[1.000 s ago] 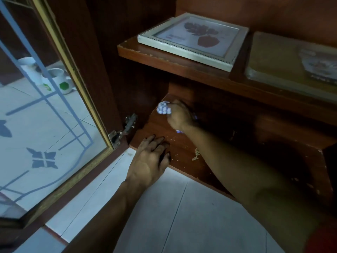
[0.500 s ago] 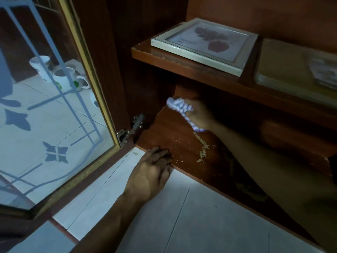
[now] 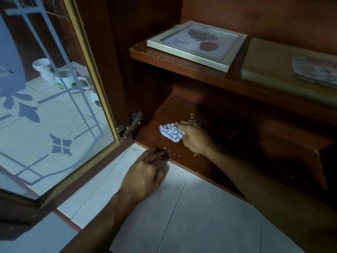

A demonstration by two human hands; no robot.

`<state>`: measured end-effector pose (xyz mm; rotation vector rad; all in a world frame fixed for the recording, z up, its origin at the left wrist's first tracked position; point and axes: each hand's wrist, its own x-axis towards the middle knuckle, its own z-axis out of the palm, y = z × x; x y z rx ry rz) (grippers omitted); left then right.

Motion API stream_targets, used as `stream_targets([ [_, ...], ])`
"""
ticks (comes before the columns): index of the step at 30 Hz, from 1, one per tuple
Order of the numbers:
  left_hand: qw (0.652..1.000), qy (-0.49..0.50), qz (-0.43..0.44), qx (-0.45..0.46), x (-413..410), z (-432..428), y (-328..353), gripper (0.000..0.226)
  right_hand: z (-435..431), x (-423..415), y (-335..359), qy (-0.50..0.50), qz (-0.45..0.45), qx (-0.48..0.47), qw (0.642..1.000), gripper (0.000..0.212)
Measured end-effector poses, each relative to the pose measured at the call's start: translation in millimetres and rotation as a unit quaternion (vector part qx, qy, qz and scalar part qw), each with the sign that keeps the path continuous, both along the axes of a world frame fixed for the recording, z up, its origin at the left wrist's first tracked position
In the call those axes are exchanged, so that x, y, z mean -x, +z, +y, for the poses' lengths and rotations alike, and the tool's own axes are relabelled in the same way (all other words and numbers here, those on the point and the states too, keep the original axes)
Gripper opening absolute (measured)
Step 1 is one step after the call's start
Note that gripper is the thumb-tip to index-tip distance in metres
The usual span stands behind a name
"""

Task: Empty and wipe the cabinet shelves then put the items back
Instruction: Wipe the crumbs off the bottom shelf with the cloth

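Right hand: your right hand (image 3: 196, 138) reaches into the cabinet, fingers curled tight round a bunched cloth (image 3: 170, 132), knuckles up.
Cloth: white with a blue pattern, crumpled into a wad that sticks out of your fist toward the left. It's low over the bottom shelf (image 3: 182, 108); you can't tell whether it presses on the wood.
Left hand: your left hand (image 3: 145, 172) lies palm down on the floor tile (image 3: 200, 216), fingers straight and close together, gripping nothing. The fingertips reach the shelf's front edge.
Bottom shelf: dark red-brown wood, left part lit, right part in deep shadow. Only your hand and the cloth are over it.
Crumbs: pale crumbs (image 3: 196, 154) are scattered near the front edge, between your two hands and just beside your right wrist. A few more sit further back, behind your right hand.
Upper shelf: the upper shelf (image 3: 182, 65) has a chipped front edge. A white picture frame (image 3: 197, 43) lies flat on it, face up, with a leaf print. Just right of it lies a flat brown pad (image 3: 269, 66) with a patterned piece on top, too blurred to name.
Door: the glass door (image 3: 45, 110) stands swung open at left, with a gold frame and a frosted blue pattern, hung on a metal hinge (image 3: 131, 125) at the cabinet's lower corner.
Mugs: white mugs (image 3: 67, 79) stand on the floor behind the glass, well apart from your hands.
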<state>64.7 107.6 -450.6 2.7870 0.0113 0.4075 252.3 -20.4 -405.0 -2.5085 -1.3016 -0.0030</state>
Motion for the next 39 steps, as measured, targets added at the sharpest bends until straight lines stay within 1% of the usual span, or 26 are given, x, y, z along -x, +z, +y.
stream_targets([
  [2, 1.000, -0.002, -0.004, -0.007, 5, 5, 4, 0.044, -16, 16, -6, 0.006, 0.001, -0.022, 1.000, 0.046],
  [3, 1.000, 0.001, -0.008, -0.009, 6, 7, 8, 0.046, -25, 22, -9, 0.014, 0.032, -0.034, 0.999, 0.047],
  [4, 1.000, 0.005, -0.015, -0.009, 5, 9, 12, 0.048, -33, 25, -11, 0.029, 0.088, -0.045, 0.995, 0.048],
  [5, 1.000, 0.011, -0.021, -0.002, 3, 11, 17, 0.049, -41, 26, -10, 0.038, 0.162, -0.058, 0.984, 0.047],
  [6, 0.999, 0.015, -0.030, 0.011, -1, 12, 22, 0.049, -50, 25, -7, 0.026, 0.235, -0.077, 0.969, 0.045],
  [7, 0.999, 0.021, -0.039, 0.025, -5, 13, 26, 0.049, -59, 26, 2, -0.016, 0.290, -0.091, 0.952, 0.042],
  [8, 0.998, 0.031, -0.047, 0.037, -11, 14, 28, 0.049, -67, 24, 9, -0.062, 0.318, -0.113, 0.939, 0.040],
  [9, 0.997, 0.042, -0.045, 0.045, -17, 14, 28, 0.050, -77, 21, 16, -0.097, 0.321, -0.157, 0.929, 0.041],
  [10, 0.997, 0.050, -0.035, 0.051, -22, 13, 27, 0.053, -89, 17, 21, -0.122, 0.294, -0.195, 0.928, 0.044],
  [12, 0.997, 0.057, -0.004, 0.058, -33, 9, 24, 0.056, -115, 8, 35, -0.195, 0.199, -0.197, 0.940, 0.048],
  [14, 0.997, 0.051, 0.019, 0.052, -41, 4, 19, 0.056, -142, -3, 44, -0.260, 0.173, -0.186, 0.931, 0.049],
  [17, 0.999, 0.030, 0.023, 0.033, -48, -2, 15, 0.064, -175, -13, 42, -0.352, 0.140, -0.097, 0.920, 0.044],
  [19, 0.999, 0.020, 0.022, 0.025, -52, -7, 11, 0.069, -189, -10, 35, -0.391, 0.093, -0.035, 0.915, 0.041],
  [21, 0.999, 0.020, 0.036, 0.029, -55, -9, 8, 0.068, -192, -2, 28, -0.397, 0.086, -0.008, 0.914, 0.045],
  [23, 0.998, 0.016, 0.042, 0.032, -56, -9, 4, 0.069, -184, 11, 18, -0.397, 0.109, -0.004, 0.911, 0.053],
  [25, 0.999, 0.001, 0.037, 0.034, -59, -11, 1, 0.070, -170, 27, 9, -0.381, 0.111, -0.013, 0.918, 0.055],
  [27, 0.999, -0.004, 0.041, 0.035, -61, -14, 0, 0.067, -154, 46, 0, -0.330, 0.103, -0.032, 0.938, 0.052],
  [29, 0.999, -0.008, 0.036, 0.031, -64, -17, 1, 0.064, -141, 63, -6, -0.296, 0.114, -0.047, 0.947, 0.050],
  [31, 0.999, -0.022, 0.018, 0.015, -67, -18, 0, 0.063, -132, 80, -4, -0.262, 0.147, -0.054, 0.952, 0.046],
  [33, 0.999, -0.035, 0.010, 0.006, -71, -19, -1, 0.062, -130, 95, 0, -0.201, 0.187, -0.057, 0.960, 0.041],
  [34, 0.999, -0.038, 0.011, 0.004, -73, -21, -1, 0.062, -131, 100, 6, -0.178, 0.200, -0.072, 0.961, 0.038],
  [35, 0.999, -0.040, 0.008, 0.003, -74, -24, -1, 0.062, -138, 100, 11, -0.182, 0.207, -0.093, 0.957, 0.037],
  [37, 0.999, -0.048, -0.004, 0.005, -75, -29, 1, 0.062, -159, 92, 20, -0.235, 0.204, -0.137, 0.940, 0.038],
  [39, 0.998, -0.058, -0.009, 0.007, -76, -36, 3, 0.063, -186, 80, 32, -0.313, 0.140, -0.158, 0.926, 0.041],
])
